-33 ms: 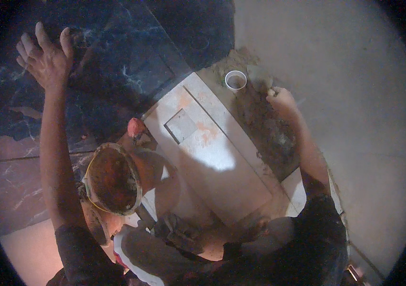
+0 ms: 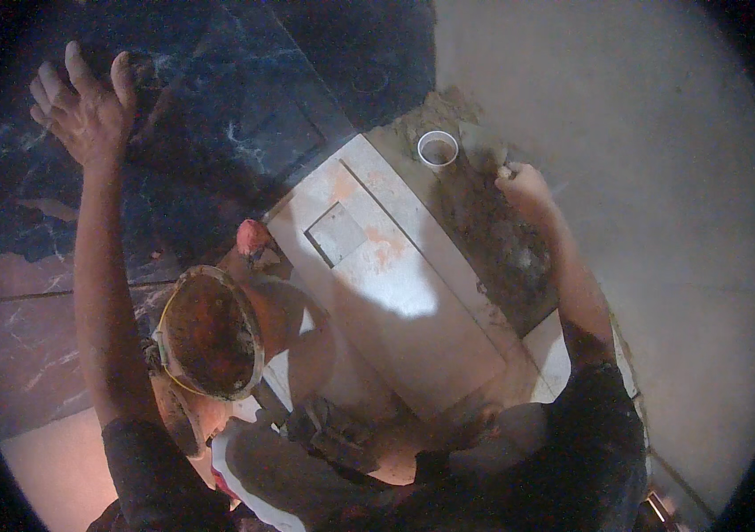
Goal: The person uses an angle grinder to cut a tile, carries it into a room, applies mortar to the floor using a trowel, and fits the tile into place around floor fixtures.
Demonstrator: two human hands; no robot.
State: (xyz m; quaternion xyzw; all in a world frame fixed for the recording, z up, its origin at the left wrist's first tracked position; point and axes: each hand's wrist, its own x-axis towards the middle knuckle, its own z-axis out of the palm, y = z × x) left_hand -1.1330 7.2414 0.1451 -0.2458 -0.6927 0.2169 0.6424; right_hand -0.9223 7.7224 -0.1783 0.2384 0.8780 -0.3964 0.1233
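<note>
My left hand (image 2: 87, 115) is spread with fingers apart against a dark veined marble-look surface (image 2: 209, 97) at the upper left. My right hand (image 2: 526, 188) is closed round the handle of what looks like a trowel (image 2: 486, 152), its greyish blade hard to tell from the wet mortar. That mortar bed (image 2: 506, 257) runs along the pale wall at the right. A white round pipe end (image 2: 438, 149) stands up from the mortar, just left of the blade. Beside the bed lies a large pale tile (image 2: 395, 266) with a small square inset (image 2: 337, 236).
A mortar-stained bucket (image 2: 211, 332) with a yellowish handle stands between my left arm and the tile. Near it is a red rounded object (image 2: 253, 236). The plain pale wall (image 2: 679, 213) rises close along my right arm.
</note>
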